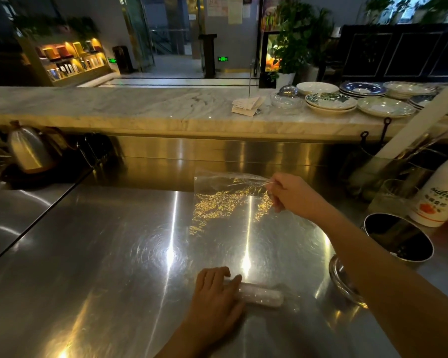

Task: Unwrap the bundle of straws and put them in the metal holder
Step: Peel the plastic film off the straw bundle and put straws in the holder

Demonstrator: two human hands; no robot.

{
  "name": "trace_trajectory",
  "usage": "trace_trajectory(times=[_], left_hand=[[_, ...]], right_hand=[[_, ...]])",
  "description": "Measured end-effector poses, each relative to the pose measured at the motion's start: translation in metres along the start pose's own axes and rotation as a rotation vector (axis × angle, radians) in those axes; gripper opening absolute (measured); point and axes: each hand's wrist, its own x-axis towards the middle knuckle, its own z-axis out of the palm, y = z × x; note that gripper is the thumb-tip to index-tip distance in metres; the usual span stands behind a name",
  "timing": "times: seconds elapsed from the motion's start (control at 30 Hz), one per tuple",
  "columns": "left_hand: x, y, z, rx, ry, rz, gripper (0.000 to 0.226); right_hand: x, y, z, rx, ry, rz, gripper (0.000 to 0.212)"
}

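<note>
**Wrap drawn out, straws lying on the bench**

Your left grip (214, 286) curls over one end of the bundle of straws (261, 297), which lies on the steel bench (101, 254) close to you. Your right grip (292, 193) pinches the far edge of the clear wrap (230, 205). The metal holder (398, 237) stands apart, at the right.

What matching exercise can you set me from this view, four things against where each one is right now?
Things: 1 straw bundle; 2 clear wrap; 3 kettle; 4 plates.
Places: A on the marble counter; B at the far left; C pinched by the right hand; D gripped by the left hand.
Pairs: 1-D, 2-C, 3-B, 4-A.
</note>
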Motion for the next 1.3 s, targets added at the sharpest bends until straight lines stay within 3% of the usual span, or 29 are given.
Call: trace_trajectory(times=[0.1, 0.27, 0.47, 0.57, 0.7, 0.77, 0.83, 0.97, 1.07, 1.13, 1.23, 1.3], left_hand=[[-0.007, 0.001, 0.003, -0.029, -0.032, 0.007, 0.043], [-0.015, 0.005, 0.003, 0.033, -0.093, -0.008, 0.072], [-0.018, 0.012, 0.001, 0.001, -0.127, -0.06, 0.064], [-0.011, 0.014, -0.008, -0.012, -0.004, 0.013, 0.05], [0.033, 0.025, -0.049, -0.191, 0.337, 0.059, 0.025], [0.069, 0.032, -0.084, -0.225, 0.477, 0.098, 0.024], [0.105, 0.036, -0.123, -0.167, 0.499, 0.141, 0.037], [0.163, 0.041, -0.18, 0.021, 0.287, 0.261, 0.071], [0.193, 0.043, -0.199, 0.073, 0.05, 0.264, 0.079], [0.203, 0.046, -0.203, 0.072, -0.072, 0.247, 0.064], [0.208, 0.049, -0.205, 0.089, -0.153, 0.208, 0.02], [0.208, 0.046, -0.205, 0.049, -0.168, 0.177, 0.013]], right_hand=[[0.001, -0.002, -0.006, -0.041, 0.019, -0.003, 0.022], [0.001, -0.007, -0.016, -0.027, 0.058, -0.022, 0.023], [-0.002, -0.008, -0.016, -0.025, 0.065, -0.016, 0.025], [-0.004, -0.008, -0.018, -0.011, 0.054, -0.027, 0.023], [-0.009, -0.01, -0.024, 0.017, 0.04, -0.055, 0.018], [-0.011, -0.015, -0.028, -0.033, 0.033, -0.084, 0.014], [-0.012, -0.022, -0.032, -0.121, 0.028, -0.115, 0.01], [-0.015, -0.041, -0.047, -0.26, -0.006, -0.191, 0.013], [-0.021, -0.053, -0.056, -0.371, -0.026, -0.293, 0.011], [-0.025, -0.057, -0.062, -0.401, -0.015, -0.301, 0.01], [-0.031, -0.054, -0.07, -0.403, 0.019, -0.282, 0.019], [-0.035, -0.047, -0.075, -0.377, 0.119, -0.287, 0.027]])
